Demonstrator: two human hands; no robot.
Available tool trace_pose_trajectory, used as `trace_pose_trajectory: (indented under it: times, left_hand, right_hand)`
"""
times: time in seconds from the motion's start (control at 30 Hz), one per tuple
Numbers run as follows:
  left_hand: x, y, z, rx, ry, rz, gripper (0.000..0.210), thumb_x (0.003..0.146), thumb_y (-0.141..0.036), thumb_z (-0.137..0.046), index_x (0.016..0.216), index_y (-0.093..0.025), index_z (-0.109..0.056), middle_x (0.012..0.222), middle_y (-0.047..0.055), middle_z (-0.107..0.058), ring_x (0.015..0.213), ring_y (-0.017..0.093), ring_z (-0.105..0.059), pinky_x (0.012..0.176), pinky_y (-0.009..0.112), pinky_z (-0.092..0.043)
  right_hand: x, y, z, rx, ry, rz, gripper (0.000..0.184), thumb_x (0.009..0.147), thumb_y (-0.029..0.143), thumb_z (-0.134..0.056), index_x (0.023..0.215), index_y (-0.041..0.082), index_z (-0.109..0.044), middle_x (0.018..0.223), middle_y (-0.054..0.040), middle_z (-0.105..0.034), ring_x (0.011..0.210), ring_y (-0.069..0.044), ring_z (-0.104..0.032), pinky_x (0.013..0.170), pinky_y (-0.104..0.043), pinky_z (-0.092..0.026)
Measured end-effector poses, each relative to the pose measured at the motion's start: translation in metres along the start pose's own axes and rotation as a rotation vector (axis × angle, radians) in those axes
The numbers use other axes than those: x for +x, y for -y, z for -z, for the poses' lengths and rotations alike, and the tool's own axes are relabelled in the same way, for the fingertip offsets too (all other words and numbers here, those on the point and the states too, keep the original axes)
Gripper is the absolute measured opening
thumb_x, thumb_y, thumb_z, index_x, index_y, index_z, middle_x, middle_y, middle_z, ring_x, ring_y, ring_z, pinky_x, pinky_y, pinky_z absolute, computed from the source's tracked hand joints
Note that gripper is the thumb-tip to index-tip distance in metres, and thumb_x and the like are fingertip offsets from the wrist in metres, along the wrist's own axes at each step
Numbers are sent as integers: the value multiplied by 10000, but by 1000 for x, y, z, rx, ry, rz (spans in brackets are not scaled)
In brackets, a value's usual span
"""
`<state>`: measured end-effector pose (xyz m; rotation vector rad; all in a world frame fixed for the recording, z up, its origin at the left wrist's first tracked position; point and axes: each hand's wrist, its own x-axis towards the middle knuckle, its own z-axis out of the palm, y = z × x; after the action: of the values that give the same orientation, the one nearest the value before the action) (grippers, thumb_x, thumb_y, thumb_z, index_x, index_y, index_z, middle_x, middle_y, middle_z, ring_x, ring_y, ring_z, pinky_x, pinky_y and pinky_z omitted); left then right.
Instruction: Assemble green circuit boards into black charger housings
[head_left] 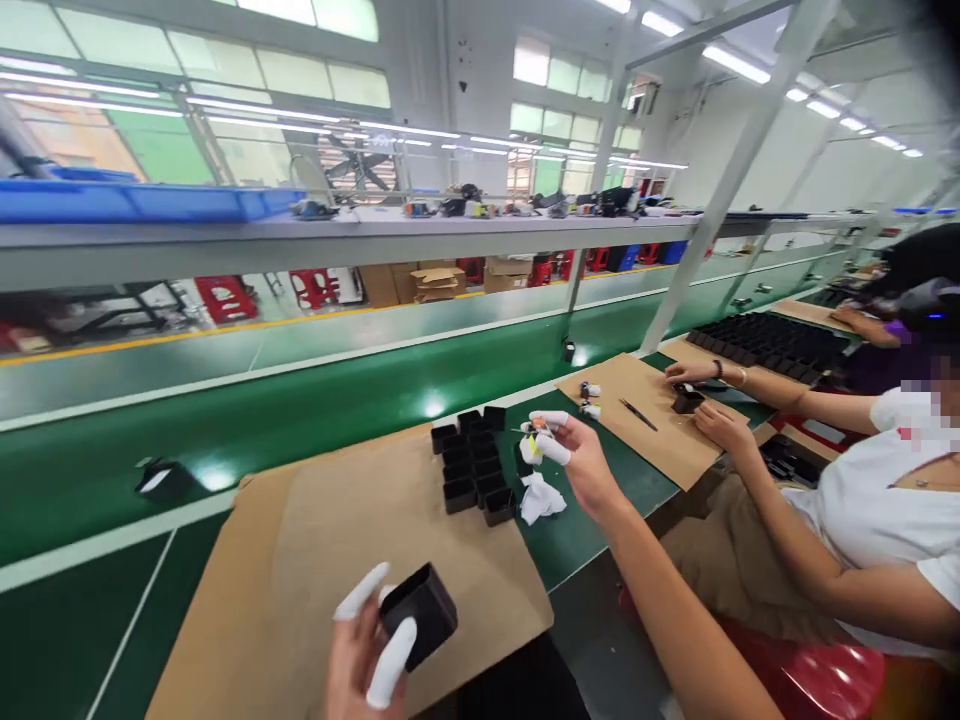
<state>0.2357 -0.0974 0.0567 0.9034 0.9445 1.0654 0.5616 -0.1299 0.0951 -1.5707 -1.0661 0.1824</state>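
My left hand (367, 650), with white finger cots on its fingertips, grips a black square open box (421, 615), tilted above the brown cardboard sheet. Further forward, my right hand (577, 460) also wears white finger cots. Between its thumb and fingers it pinches a small part with orange and yellow bits (535, 436); its exact kind is too small to make out. Below that hand lies a crumpled white cloth or tissue (541, 498). Several more black boxes (472, 465) stand in close rows to the left of it.
Brown cardboard (322, 540) covers my part of the green bench. A green conveyor belt (315, 400) runs beyond it, carrying a black box (169, 480). At right, a co-worker's hands (712, 410) handle another black box near tweezers (639, 413) on a second cardboard sheet (615, 395).
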Motion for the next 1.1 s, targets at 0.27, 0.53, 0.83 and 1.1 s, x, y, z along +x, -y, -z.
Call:
trace_pose_trajectory:
  times: [0.27,0.53,0.83,1.1]
  left_hand:
    - [-36,-23,50,-135,183,371,508,869,-617,-797,1160,-200,-792,923,28,-694,713,141,-558,590,240,-455]
    - [-42,-15,104,-110,407,258,617,771,-689,-884,1053,-146,-808,679,27,-645,533,123,-514,495,234,-420]
    - [-44,-26,122,82,303,-119,668,741,-548,-928,1284,-201,-751,1240,129,-780,1177,340,-708,1065,425,-556]
    - [-60,-51,123,685,393,-253,383,771,-270,-838,1130,-223,-714,1055,28,-778,974,242,-726,907,344,-576]
  right_hand:
    - [-103,100,-88,211,576,370,596,829,364,-959,1379,363,-732,1307,-67,-764,1150,-259,-715,968,-407,-594]
    - [-117,150,-114,43,1048,542,471,1014,165,-726,1429,387,-700,1389,-65,-706,1211,-240,-717,986,-377,-590]
    - [-159,146,-112,317,823,216,633,955,246,-775,1529,393,-553,1347,-55,-680,1205,-236,-662,1117,-416,-518]
    - [-188,115,-151,597,801,-243,444,804,398,-950,1198,288,-776,1085,-24,-730,1000,-223,-641,990,-375,-523]
